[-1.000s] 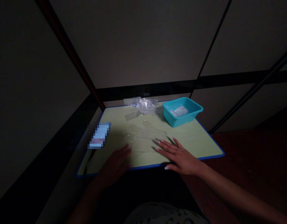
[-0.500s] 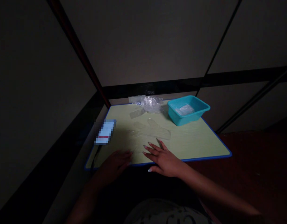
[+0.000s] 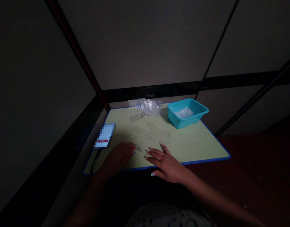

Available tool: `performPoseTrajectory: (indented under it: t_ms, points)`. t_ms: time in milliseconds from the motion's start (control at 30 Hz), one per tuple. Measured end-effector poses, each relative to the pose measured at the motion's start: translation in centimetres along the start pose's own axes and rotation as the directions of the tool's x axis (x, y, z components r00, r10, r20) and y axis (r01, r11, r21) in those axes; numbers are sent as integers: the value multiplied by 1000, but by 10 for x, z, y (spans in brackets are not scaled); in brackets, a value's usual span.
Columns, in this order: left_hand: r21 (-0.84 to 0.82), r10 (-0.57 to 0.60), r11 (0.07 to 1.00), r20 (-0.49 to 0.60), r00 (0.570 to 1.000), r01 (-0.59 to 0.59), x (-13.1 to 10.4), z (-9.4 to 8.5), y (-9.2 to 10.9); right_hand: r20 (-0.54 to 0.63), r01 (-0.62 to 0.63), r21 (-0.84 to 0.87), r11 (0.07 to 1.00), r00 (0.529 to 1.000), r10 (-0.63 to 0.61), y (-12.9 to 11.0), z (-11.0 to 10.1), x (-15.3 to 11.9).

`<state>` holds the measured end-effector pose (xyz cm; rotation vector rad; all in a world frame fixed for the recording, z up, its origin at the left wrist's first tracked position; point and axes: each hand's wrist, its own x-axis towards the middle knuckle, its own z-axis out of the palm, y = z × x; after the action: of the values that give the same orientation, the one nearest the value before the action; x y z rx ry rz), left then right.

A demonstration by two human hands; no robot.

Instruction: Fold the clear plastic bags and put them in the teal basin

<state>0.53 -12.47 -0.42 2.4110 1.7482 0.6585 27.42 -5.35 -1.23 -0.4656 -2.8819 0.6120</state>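
A clear, thin plastic glove (image 3: 156,135) lies spread flat on the pale yellow table (image 3: 194,146), its finger parts pointing to the far side. My right hand (image 3: 167,163) rests at the near edge of the table with its fingers spread, the fingertips at the glove's near edge. My left hand (image 3: 121,154) lies palm down at the glove's left near side, fingers stretched out and dim in shadow. Neither hand holds anything that I can see.
Crumpled clear plastic (image 3: 152,107) lies at the table's far edge. A turquoise basket (image 3: 187,121) with clear plastic inside stands at the back right. A phone (image 3: 104,135) with a lit, pixelated screen is at the left edge. Wall panels rise behind.
My left hand has moved forward and a little to the right, onto the table beside the glove. My right hand has stayed nearly in place. The view has shifted slightly.
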Motion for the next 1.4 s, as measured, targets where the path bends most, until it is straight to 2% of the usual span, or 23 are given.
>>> performPoseTrajectory:
  t_ms: [200,300,367,533,600,700,767,867,1000,1167,1300,1400]
  points:
    - [19,-16,1000,68,998,14,39,17,-3,-35,-84,-37,996,996,83,6,-11,-17]
    - [32,-37,999,91,995,34,48,26,-6,-24,-107,-57,993,994,106,10,-14,-26]
    - [67,-54,997,69,996,49,49,31,-7,-30,-118,-68,991,993,116,12,-14,-32]
    - [201,-98,973,-63,993,109,31,38,4,-74,-126,-77,989,990,121,18,-11,-40]
    - [206,-59,977,-1,998,58,17,40,10,-86,-124,-72,990,989,118,20,-10,-41]
    - [151,32,987,167,985,-58,-2,42,18,-97,-125,-70,990,988,118,24,-7,-41]
    - [132,41,988,243,969,-74,-7,43,21,-85,-135,-79,988,988,128,26,-4,-40]
    - [147,8,988,284,959,-52,-6,45,24,-45,-151,-106,983,988,147,28,0,-39]
    - [175,-11,984,238,971,-32,0,46,24,-35,-151,-125,980,988,148,28,3,-40]
    - [139,16,989,282,959,-57,0,45,20,-42,-148,-119,982,989,144,29,2,-48]
    - [145,-9,989,185,983,-19,12,40,19,-114,-179,-95,979,979,168,30,-16,-42]
    - [151,-15,988,116,993,-3,34,39,22,-250,-312,-90,946,926,281,36,-37,-17]
